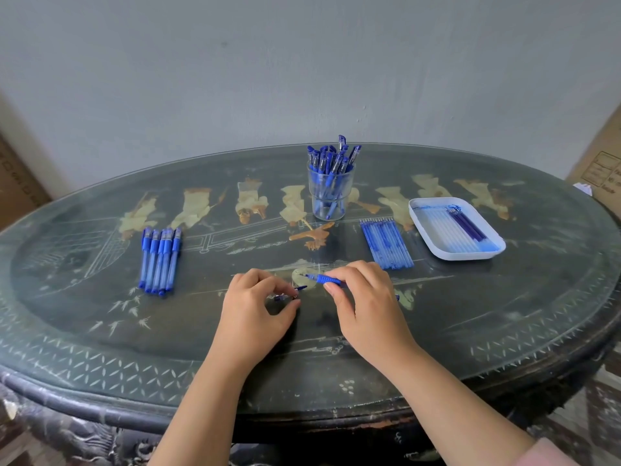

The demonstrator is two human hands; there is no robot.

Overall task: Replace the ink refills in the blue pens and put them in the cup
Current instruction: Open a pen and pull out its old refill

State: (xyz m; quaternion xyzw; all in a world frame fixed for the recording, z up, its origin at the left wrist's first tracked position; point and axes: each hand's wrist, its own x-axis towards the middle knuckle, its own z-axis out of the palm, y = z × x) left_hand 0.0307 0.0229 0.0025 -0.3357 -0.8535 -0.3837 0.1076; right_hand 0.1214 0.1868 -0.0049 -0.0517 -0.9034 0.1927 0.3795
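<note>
While a swap is under way, task judged past halfway: worktop (100, 331); tray (416, 210), seemingly spent refills (450, 227); cup (331, 200), crowded with finished pens (331, 159); five pens (160, 260) waiting, far left; fresh refills (386, 243) beside tray; right hand (366, 307), grip pinching barrel (327, 279); left hand (255, 304), grip pinching tip piece (285, 297).

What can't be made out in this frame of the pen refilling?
Head view:
- pen: most of the barrel hidden under the right hand gripping it.
- small blue part pinched by the left hand: too small to identify.
- refills in the tray: blurred, uncountable.
- cardboard box: cut off by right edge, print unreadable.
</note>
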